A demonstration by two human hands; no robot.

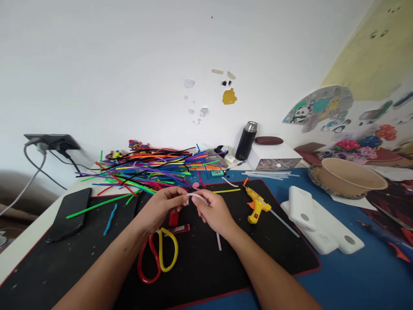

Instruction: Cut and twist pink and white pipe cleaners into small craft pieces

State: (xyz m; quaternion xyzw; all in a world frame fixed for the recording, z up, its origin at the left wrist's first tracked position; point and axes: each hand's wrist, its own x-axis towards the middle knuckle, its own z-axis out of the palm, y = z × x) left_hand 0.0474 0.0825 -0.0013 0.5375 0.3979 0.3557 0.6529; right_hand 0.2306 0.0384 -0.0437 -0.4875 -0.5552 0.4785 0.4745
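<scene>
Between my two hands runs a pale pink pipe cleaner, curved at the top. My left hand pinches one end of it between thumb and fingertips. Closed around its other part is my right hand, and the tail hangs out below the palm. Just beyond the fingertips lies a small pink coil. Scissors with one red and one yellow handle lie under my left wrist, their blades hidden. Beside them are a red piece and a small pink-edged packet.
Many coloured pipe cleaners are heaped at the back left. A yellow glue gun lies right of my hands, near white power banks. A phone rests at the left. A black flask stands by the wall on the table.
</scene>
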